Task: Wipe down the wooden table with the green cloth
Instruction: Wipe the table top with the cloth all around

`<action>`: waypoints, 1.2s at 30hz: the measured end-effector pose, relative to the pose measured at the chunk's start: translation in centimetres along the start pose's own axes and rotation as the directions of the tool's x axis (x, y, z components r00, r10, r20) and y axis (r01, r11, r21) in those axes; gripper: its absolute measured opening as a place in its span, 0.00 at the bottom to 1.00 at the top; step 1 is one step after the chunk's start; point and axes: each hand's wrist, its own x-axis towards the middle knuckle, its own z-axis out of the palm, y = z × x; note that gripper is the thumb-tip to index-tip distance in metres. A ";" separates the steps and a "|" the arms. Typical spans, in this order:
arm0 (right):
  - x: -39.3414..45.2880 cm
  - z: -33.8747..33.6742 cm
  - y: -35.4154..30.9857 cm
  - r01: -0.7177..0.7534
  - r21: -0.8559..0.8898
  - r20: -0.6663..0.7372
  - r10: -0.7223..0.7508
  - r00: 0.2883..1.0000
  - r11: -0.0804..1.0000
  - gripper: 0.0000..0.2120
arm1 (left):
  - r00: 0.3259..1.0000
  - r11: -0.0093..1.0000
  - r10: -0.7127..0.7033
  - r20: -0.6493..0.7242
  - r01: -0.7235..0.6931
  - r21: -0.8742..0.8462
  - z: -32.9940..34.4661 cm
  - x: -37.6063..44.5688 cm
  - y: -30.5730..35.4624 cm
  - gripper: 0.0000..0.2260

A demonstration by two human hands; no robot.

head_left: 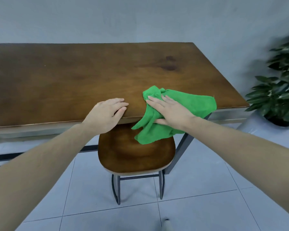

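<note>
The wooden table stretches across the view, its near edge just ahead of me. A crumpled green cloth lies on the table's near right part, and one end of it hangs down over the front edge. My right hand presses flat on the cloth with its fingers straight and its thumb at the table edge. My left hand rests on the bare near edge of the table, left of the cloth, with its fingers loosely bent and holding nothing.
A wooden stool with dark metal legs stands under the table edge directly below my hands. A leafy potted plant stands on the floor at the right, close to the table's right end. A grey wall runs behind the table.
</note>
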 end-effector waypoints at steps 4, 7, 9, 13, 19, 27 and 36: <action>-1.8 -0.3 3.6 0.031 0.000 0.033 -0.030 0.999 1.000 0.45 | 1.000 0.999 0.018 0.024 -0.019 0.047 -0.4 -0.1 -2.0 0.19; -2.8 0.0 5.1 -0.031 -0.019 0.022 0.031 0.999 0.999 0.46 | 1.000 0.998 -0.009 0.001 0.009 0.069 -1.0 -0.6 -2.9 0.18; -2.5 0.0 4.9 -0.028 -0.033 0.035 0.030 0.999 0.999 0.46 | 1.000 0.995 -0.005 0.000 0.005 0.100 -1.3 -1.0 -3.7 0.19; -0.4 -0.2 2.5 -0.025 -0.044 0.079 0.028 0.997 0.999 0.46 | 1.000 0.985 0.000 0.025 -0.004 0.174 -1.8 -1.9 -5.7 0.22; 5.5 -0.4 -5.3 0.100 -0.050 0.075 -0.096 0.992 0.994 0.47 | 0.998 0.975 -0.069 0.009 0.065 0.212 -3.1 -5.2 -9.0 0.26; 14.5 -0.6 -18.5 0.149 -0.010 0.035 -0.148 0.988 0.989 0.46 | 0.996 0.966 -0.085 -0.021 0.088 0.244 -5.2 -9.3 -16.2 0.28; 14.7 -0.8 -20.6 0.030 -0.012 -0.040 -0.030 0.999 0.999 0.51 | 0.996 0.944 0.066 0.065 -0.084 0.319 -7.1 -12.0 -22.0 0.30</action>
